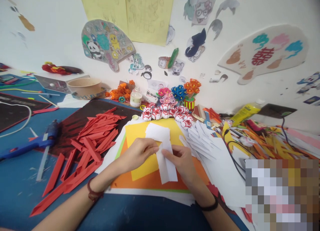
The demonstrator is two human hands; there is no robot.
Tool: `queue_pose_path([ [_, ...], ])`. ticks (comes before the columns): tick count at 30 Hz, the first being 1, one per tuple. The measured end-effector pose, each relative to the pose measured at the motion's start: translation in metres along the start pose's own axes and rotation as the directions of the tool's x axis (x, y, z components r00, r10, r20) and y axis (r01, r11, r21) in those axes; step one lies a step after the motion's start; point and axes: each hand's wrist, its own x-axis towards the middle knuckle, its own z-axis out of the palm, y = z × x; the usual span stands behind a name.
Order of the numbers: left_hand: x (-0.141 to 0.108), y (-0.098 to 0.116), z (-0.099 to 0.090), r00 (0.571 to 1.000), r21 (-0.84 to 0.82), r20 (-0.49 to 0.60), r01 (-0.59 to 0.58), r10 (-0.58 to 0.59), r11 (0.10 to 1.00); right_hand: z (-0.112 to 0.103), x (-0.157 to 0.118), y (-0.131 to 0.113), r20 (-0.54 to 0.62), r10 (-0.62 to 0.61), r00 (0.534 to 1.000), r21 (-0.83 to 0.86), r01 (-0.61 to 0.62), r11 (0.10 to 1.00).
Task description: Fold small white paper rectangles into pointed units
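Observation:
A creased strip of white paper (167, 172) stands tilted between my hands over the stacked sheets. My right hand (183, 159) grips its right side, thumb on the near face and fingers behind. My left hand (142, 152) has its fingers pinched together at the strip's upper left edge. Behind the strip, another piece of white paper (156, 132) with a ragged edge lies flat. Beneath are a yellow sheet (136, 171) and an orange sheet (122, 182), with white and green edges showing under them.
Folded red paper strips (97, 134) are heaped left, beside a blue glue gun (47, 137). Folded white strips (201, 137) lie right. Red-and-white folded pieces (165, 111), paper flowers (178, 92) and a small jar (136, 98) stand behind. A black cable (233, 157) curves at right.

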Motion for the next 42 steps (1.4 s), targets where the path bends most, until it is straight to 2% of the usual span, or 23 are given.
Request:
queue_pose_path([
  [3, 0.001, 0.000, -0.002, 0.999, -0.022, 0.032, -0.003, 0.003, 1.000, 0.000, 0.001, 0.003, 0.032, -0.011, 0.999, -0.074, 0.013, 0.997],
  [8, 0.002, 0.001, -0.003, 0.998, -0.082, -0.059, 0.004, -0.009, 0.997, -0.001, 0.004, 0.006, 0.095, -0.025, 0.995, -0.121, 0.036, 0.992],
  [11, 0.004, -0.002, 0.001, 0.991, -0.215, -0.109, 0.052, -0.077, 0.975, -0.003, 0.006, 0.005, 0.031, 0.013, 0.999, -0.090, -0.010, 0.996],
  [14, 0.005, -0.003, 0.006, 0.972, -0.473, -0.146, 0.095, -0.185, 0.876, -0.006, 0.008, 0.003, -0.059, 0.077, 0.995, 0.029, -0.075, 0.997],
  [16, 0.005, -0.002, 0.008, 0.962, -0.591, -0.144, 0.106, -0.234, 0.800, -0.005, 0.009, 0.003, -0.080, 0.117, 0.990, 0.121, -0.107, 0.987],
  [19, 0.005, 0.004, 0.010, 0.954, -0.670, -0.139, 0.108, -0.266, 0.735, -0.001, 0.009, 0.005, -0.098, 0.138, 0.986, 0.260, -0.109, 0.960],
  [21, 0.004, 0.009, 0.012, 0.953, -0.710, -0.114, 0.119, -0.280, 0.695, 0.003, 0.008, 0.005, -0.067, 0.138, 0.988, 0.331, -0.109, 0.937],
  [23, 0.002, 0.013, 0.016, 0.958, -0.748, -0.072, 0.132, -0.278, 0.650, 0.008, 0.007, 0.005, -0.029, 0.124, 0.992, 0.360, -0.105, 0.927],
  [25, 0.002, 0.016, 0.019, 0.968, -0.768, -0.030, 0.137, -0.250, 0.626, 0.010, 0.005, 0.004, -0.040, 0.096, 0.995, 0.350, -0.076, 0.934],
  [27, 0.002, 0.016, 0.021, 0.976, -0.748, -0.007, 0.140, -0.219, 0.648, 0.009, 0.005, 0.002, -0.072, 0.060, 0.996, 0.307, -0.035, 0.951],
  [29, 0.002, 0.014, 0.020, 0.978, -0.690, 0.001, 0.151, -0.207, 0.708, 0.005, 0.005, 0.000, -0.068, 0.035, 0.997, 0.242, -0.018, 0.970],
  [33, 0.002, 0.010, 0.013, 0.976, -0.529, 0.009, 0.191, -0.220, 0.827, -0.003, 0.006, -0.001, -0.029, 0.063, 0.998, 0.151, -0.058, 0.987],
  [35, 0.002, 0.008, 0.014, 0.974, -0.464, -0.030, 0.186, -0.225, 0.866, -0.002, 0.006, -0.001, -0.046, 0.080, 0.996, 0.151, -0.073, 0.986],
  [39, -0.001, 0.007, 0.025, 0.955, -0.472, -0.181, 0.125, -0.234, 0.873, 0.006, 0.003, 0.000, -0.025, 0.067, 0.997, 0.220, -0.060, 0.974],
  [42, -0.002, 0.009, 0.030, 0.965, -0.490, -0.166, 0.098, -0.203, 0.866, 0.008, 0.003, 0.002, -0.033, 0.040, 0.999, 0.240, -0.031, 0.970],
])
